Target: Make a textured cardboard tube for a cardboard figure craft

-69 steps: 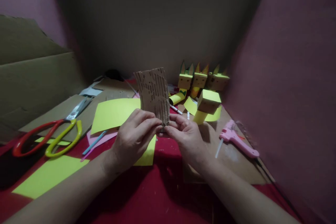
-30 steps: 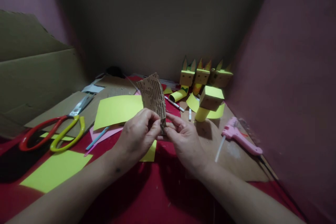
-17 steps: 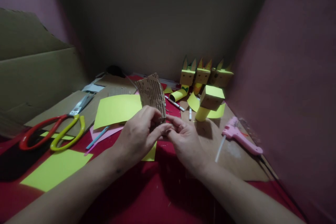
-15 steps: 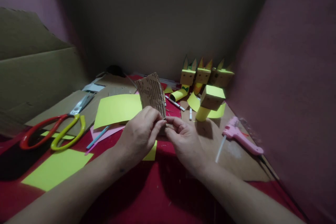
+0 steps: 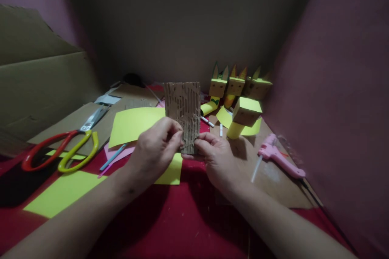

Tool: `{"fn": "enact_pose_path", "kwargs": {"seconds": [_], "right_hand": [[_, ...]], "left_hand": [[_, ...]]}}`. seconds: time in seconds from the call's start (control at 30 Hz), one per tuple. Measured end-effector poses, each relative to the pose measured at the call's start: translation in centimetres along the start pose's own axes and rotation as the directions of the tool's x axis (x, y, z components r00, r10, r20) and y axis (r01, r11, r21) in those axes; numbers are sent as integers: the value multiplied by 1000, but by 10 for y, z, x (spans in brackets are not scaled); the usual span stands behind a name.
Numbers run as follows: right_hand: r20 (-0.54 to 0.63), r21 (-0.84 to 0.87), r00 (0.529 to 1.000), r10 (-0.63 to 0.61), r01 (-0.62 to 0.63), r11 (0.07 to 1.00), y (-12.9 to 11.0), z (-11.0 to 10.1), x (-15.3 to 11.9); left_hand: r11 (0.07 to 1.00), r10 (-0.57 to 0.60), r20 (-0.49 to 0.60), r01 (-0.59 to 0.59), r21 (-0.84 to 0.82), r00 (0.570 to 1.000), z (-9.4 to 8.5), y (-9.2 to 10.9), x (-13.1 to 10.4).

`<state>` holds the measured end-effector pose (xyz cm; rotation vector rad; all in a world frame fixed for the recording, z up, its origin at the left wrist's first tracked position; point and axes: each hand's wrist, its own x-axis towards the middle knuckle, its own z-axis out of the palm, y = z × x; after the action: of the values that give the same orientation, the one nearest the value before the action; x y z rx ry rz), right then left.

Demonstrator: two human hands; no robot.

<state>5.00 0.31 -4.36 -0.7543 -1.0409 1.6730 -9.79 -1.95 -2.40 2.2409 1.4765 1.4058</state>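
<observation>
A strip of corrugated cardboard (image 5: 184,109) stands upright between my two hands, its ridged side facing me. My left hand (image 5: 158,143) is closed at the strip's lower left edge, thumb against the curled fingers. At the lower right edge my right hand (image 5: 217,158) pinches the cardboard between thumb and forefinger, with other fingers partly under its bottom edge. Behind my left hand lies a yellow paper sheet (image 5: 133,125), and a smaller yellow piece (image 5: 170,173) lies below it on the red cloth (image 5: 188,218).
Scissors (image 5: 71,141) with red and yellow handles lie left. A pink glue gun (image 5: 278,156) rests on cardboard at right. Behind it stand a box-headed figure (image 5: 247,111) and several eared ones (image 5: 218,88). A large cardboard piece (image 5: 39,93) leans at far left.
The cardboard strip, tilted and curved before, now stands straighter and faces me more fully. My hands have moved slightly apart, from its bottom end to its two side edges.
</observation>
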Motion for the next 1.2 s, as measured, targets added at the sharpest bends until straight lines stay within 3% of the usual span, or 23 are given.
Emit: {"fn": "enact_pose_path", "kwargs": {"seconds": [0.07,0.23,0.4,0.5,0.67,0.8,1.0,1.1,1.2], "right_hand": [[-10,53,1000,18,-18,998,1,0,1],[-54,60,998,-16,19,998,2,1,2],[-100,-5,989,-107,107,994,2,3,-2],[-86,-127,981,-174,162,979,0,4,-6],[-31,-349,952,-306,276,896,0,4,-10],[42,-440,933,-358,339,831,1,5,-13],[8,-283,974,-228,221,933,-3,8,-14],[-35,-148,992,-123,117,982,-4,9,-13],[-49,-51,997,-64,62,997,-3,10,-11]], "left_hand": [[997,-63,-6,63,-54,998,-2,-1,0],[978,137,56,-144,153,989,3,2,-2],[927,249,65,-257,274,966,8,5,-4],[871,313,103,-329,365,944,8,8,-5],[701,350,231,-418,578,908,3,16,-6],[680,313,292,-428,595,903,-1,20,-6],[854,275,181,-326,406,944,-3,17,-5],[955,152,116,-176,240,982,-3,17,-3],[991,-1,99,-12,132,995,-2,17,0]]}}
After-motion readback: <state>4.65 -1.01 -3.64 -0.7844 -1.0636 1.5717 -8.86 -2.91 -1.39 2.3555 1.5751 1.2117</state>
